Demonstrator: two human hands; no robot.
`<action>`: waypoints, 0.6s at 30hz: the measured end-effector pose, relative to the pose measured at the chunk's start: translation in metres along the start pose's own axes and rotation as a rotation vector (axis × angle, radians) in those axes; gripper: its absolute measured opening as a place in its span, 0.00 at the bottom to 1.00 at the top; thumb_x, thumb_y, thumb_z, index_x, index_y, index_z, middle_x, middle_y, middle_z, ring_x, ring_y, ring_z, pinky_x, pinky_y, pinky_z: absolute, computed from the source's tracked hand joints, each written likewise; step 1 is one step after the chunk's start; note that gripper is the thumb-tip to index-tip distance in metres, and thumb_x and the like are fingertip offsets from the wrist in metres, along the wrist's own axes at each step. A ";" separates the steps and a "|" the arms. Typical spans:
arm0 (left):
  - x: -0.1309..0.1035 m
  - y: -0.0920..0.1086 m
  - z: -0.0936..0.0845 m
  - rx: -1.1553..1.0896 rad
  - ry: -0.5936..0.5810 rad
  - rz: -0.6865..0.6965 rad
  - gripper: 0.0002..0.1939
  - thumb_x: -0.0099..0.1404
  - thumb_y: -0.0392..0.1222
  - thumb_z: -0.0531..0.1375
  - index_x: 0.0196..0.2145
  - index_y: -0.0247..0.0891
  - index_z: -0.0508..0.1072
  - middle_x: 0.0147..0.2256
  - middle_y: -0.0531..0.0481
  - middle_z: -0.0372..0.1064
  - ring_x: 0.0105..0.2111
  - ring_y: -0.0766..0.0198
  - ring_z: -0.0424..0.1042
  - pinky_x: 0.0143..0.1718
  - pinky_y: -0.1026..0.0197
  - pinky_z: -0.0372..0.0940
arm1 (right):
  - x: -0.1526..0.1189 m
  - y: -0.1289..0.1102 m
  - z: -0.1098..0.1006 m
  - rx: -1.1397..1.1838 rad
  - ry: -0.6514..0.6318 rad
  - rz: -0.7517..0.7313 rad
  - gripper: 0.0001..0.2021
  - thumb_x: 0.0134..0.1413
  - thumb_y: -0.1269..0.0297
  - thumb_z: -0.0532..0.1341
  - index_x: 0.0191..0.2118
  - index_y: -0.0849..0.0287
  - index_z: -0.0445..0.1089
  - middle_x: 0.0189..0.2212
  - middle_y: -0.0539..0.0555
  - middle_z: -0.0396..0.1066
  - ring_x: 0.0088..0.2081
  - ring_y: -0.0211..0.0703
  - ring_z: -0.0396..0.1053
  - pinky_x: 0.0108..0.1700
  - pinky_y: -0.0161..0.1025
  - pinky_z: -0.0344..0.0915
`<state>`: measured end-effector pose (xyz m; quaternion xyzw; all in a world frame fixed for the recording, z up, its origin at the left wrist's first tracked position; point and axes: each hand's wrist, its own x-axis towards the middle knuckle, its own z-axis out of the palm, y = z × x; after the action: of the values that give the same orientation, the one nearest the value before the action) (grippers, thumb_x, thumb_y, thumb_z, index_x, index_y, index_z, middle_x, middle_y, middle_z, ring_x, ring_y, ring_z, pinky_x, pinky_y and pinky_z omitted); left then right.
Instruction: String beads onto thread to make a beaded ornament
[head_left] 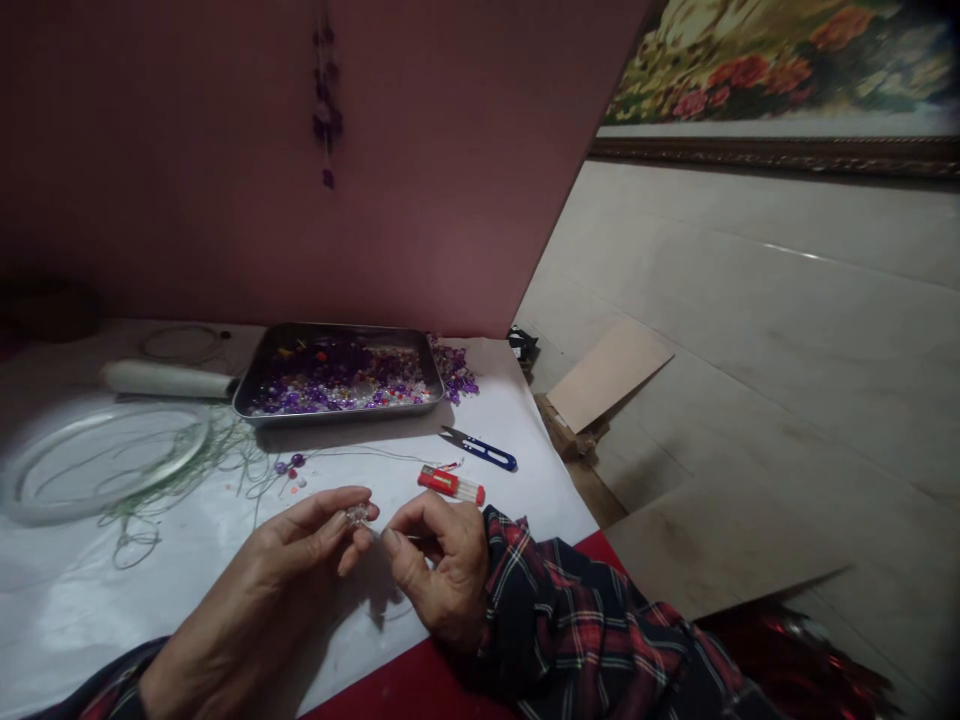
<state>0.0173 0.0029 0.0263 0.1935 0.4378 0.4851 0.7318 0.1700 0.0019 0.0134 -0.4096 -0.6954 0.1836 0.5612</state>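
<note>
Between the thumb and fingers of my left hand [292, 555] is a small cluster of clear beads [358, 516]. Close on its right, my right hand [442, 560] pinches with thumb and forefinger; what it grips is too small to make out. Beyond my hands, a few purple and red beads [297, 461] lie on the white table cover [367, 650] with thin green thread [247, 465] around them. A red case [450, 485] lies just above my right hand, and blue thread snips [480, 448] rest behind it.
A metal tray [345, 412] of mixed beads stands at the back, with a purple bead pile [457, 370] on its right. To the left are a thread cone [165, 379] and a white ring [30, 490]. A bead strand [325, 110] hangs behind. Cardboard [611, 375] leans right of the table.
</note>
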 end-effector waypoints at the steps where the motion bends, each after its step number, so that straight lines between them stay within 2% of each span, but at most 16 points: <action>1: 0.000 0.000 0.000 0.000 0.007 0.006 0.15 0.47 0.32 0.72 0.35 0.37 0.80 0.26 0.46 0.75 0.26 0.63 0.73 0.28 0.64 0.69 | 0.000 0.000 0.000 -0.001 0.000 -0.003 0.06 0.52 0.68 0.59 0.25 0.58 0.66 0.16 0.45 0.65 0.17 0.31 0.62 0.20 0.26 0.58; 7: 0.001 0.000 -0.001 -0.001 0.001 -0.014 0.14 0.47 0.33 0.72 0.34 0.37 0.79 0.26 0.48 0.75 0.26 0.63 0.72 0.28 0.64 0.68 | -0.001 -0.002 -0.004 0.020 -0.001 0.001 0.07 0.53 0.67 0.59 0.25 0.58 0.66 0.17 0.45 0.65 0.17 0.31 0.61 0.19 0.25 0.58; 12: 0.001 0.001 -0.002 0.113 -0.027 0.021 0.13 0.50 0.40 0.71 0.35 0.41 0.78 0.26 0.50 0.75 0.25 0.61 0.72 0.26 0.61 0.67 | -0.003 -0.008 -0.010 -0.038 -0.018 0.131 0.07 0.54 0.65 0.60 0.26 0.58 0.68 0.19 0.47 0.66 0.22 0.34 0.65 0.24 0.27 0.62; 14: -0.001 0.002 0.000 0.191 0.042 0.102 0.14 0.47 0.41 0.72 0.33 0.41 0.78 0.28 0.51 0.76 0.25 0.63 0.72 0.25 0.63 0.67 | -0.004 -0.009 -0.012 -0.018 -0.023 0.156 0.08 0.54 0.64 0.59 0.26 0.58 0.68 0.18 0.47 0.64 0.21 0.34 0.63 0.23 0.28 0.61; 16: -0.003 0.003 0.002 0.258 0.120 0.240 0.15 0.45 0.42 0.73 0.33 0.41 0.78 0.32 0.51 0.78 0.28 0.64 0.73 0.26 0.66 0.67 | -0.005 -0.008 -0.012 -0.004 -0.009 0.170 0.08 0.54 0.63 0.59 0.25 0.58 0.68 0.18 0.47 0.64 0.21 0.34 0.62 0.23 0.29 0.60; 18: -0.005 0.002 0.004 0.294 0.143 0.363 0.17 0.44 0.42 0.73 0.34 0.42 0.78 0.34 0.51 0.78 0.31 0.62 0.74 0.28 0.67 0.68 | -0.006 -0.007 -0.011 -0.017 0.012 0.187 0.08 0.53 0.62 0.60 0.26 0.58 0.68 0.18 0.47 0.64 0.22 0.36 0.62 0.24 0.31 0.60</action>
<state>0.0191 0.0000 0.0317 0.3385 0.5127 0.5521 0.5637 0.1783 -0.0090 0.0179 -0.4787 -0.6522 0.2266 0.5423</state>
